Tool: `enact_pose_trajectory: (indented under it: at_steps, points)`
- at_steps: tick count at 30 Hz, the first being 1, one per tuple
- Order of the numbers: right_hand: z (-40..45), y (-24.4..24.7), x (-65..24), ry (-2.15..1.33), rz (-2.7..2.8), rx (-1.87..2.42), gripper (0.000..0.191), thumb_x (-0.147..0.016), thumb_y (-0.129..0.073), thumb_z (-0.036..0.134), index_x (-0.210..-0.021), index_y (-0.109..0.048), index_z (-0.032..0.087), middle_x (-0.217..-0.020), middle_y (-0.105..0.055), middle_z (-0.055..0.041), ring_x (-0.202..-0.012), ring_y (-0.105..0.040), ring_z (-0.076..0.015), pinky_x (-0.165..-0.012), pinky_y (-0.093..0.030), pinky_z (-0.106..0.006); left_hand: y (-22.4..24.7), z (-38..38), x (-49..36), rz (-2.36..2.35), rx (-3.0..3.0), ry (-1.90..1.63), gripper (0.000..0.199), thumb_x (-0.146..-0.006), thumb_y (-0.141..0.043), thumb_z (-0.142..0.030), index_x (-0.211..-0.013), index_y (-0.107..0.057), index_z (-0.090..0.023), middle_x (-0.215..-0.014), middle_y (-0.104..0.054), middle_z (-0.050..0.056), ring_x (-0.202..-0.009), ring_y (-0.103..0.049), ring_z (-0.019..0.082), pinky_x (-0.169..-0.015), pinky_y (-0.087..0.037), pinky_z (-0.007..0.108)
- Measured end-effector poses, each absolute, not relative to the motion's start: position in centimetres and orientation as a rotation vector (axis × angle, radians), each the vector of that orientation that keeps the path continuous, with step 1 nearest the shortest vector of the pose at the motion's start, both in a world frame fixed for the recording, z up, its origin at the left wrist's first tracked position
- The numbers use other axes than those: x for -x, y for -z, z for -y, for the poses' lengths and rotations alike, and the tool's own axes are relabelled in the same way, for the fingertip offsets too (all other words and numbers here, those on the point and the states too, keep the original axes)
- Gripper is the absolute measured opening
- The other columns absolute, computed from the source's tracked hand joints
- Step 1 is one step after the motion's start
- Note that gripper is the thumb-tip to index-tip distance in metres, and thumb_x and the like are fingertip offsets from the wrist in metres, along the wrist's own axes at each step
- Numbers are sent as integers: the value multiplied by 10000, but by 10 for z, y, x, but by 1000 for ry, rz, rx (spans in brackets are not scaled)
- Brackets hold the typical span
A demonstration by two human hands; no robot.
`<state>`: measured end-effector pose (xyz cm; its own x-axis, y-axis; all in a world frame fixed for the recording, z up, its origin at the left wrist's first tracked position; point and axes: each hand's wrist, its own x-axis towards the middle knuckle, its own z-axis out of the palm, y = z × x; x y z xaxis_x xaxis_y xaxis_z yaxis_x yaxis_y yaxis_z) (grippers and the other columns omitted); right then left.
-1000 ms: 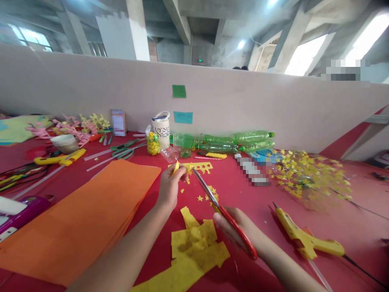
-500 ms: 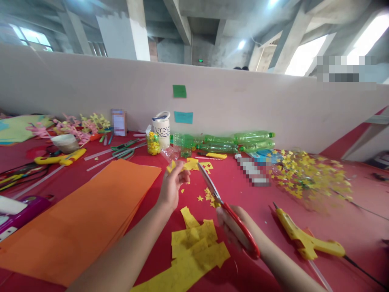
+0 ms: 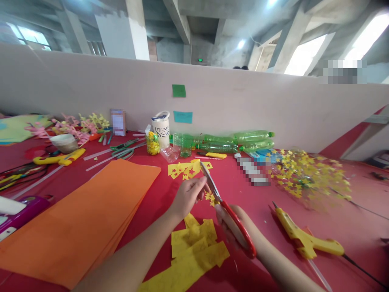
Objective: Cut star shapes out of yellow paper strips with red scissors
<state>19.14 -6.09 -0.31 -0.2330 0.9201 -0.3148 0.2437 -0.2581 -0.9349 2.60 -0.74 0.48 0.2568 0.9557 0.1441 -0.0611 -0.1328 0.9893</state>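
Observation:
My right hand (image 3: pixel 232 223) is wrapped around the red handles of a pair of scissors (image 3: pixel 213 185), whose blades point away from me and lie close together. Beside the blades is my left hand (image 3: pixel 189 196), its fingers curled and thumb near them; whatever they may hold is hidden. Small yellow paper stars (image 3: pixel 209 198) lie on the table just behind the hands. Farther back are yellow paper scraps (image 3: pixel 182 168) with star-shaped holes. Nearer to me, yellow paper strips (image 3: pixel 194 247) overlap in a loose pile.
Orange sheets (image 3: pixel 82 215) lie stacked on the left. A yellow glue gun (image 3: pixel 304 235) rests at the right, below a bunch of star-covered strands (image 3: pixel 306 174). Green plastic bottles (image 3: pixel 221 147), a white tumbler (image 3: pixel 161 129) and a yellow-handled cutter (image 3: pixel 215 155) are along the back.
My left hand has moved right and toward me, from the holed yellow scraps to beside the scissors. The scraps are now uncovered. My right hand and the scissors have barely shifted.

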Motion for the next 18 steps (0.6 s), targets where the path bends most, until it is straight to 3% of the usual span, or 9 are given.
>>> enact_pose_trajectory:
  at_steps: [3,8,13,18]
  points:
    - [63,4,-189,-1557,1401,1492,430,-838,-500,571,-617,-401,216,-333,-331,113,-261,-312,-61,-310,-241,-183,-1,4,-27,-933,-1253,-1188,402,-847,-471,-508,-668,-620,-181,-515,-475,-20,-423,-391,92,-416,-268,223]
    - [64,-2,-185,-1492,1430,1551,423,-821,-550,530,-595,-384,213,-373,-341,102,-306,-322,-60,-358,-265,-197,-2,-1,-21,-1054,-1204,-1370,427,-808,-557,-480,-517,-523,-168,-467,-437,-32,-415,-377,73,-416,-265,212]
    - [64,-1,-186,-1460,1473,1543,432,-752,-649,500,-585,-381,205,-473,-364,81,-410,-353,-69,-397,-301,-195,0,-6,-19,-1078,-1101,-1508,338,-793,-595,-446,-600,-538,-176,-497,-485,-40,-418,-407,73,-407,-289,208]
    - [66,-5,-189,-1511,1561,1479,421,-830,-559,521,-607,-396,204,-416,-362,92,-349,-331,-56,-380,-279,-187,2,-12,-14,-970,-1041,-1540,272,-791,-607,-381,-633,-543,-169,-510,-487,-46,-414,-395,60,-396,-279,191]
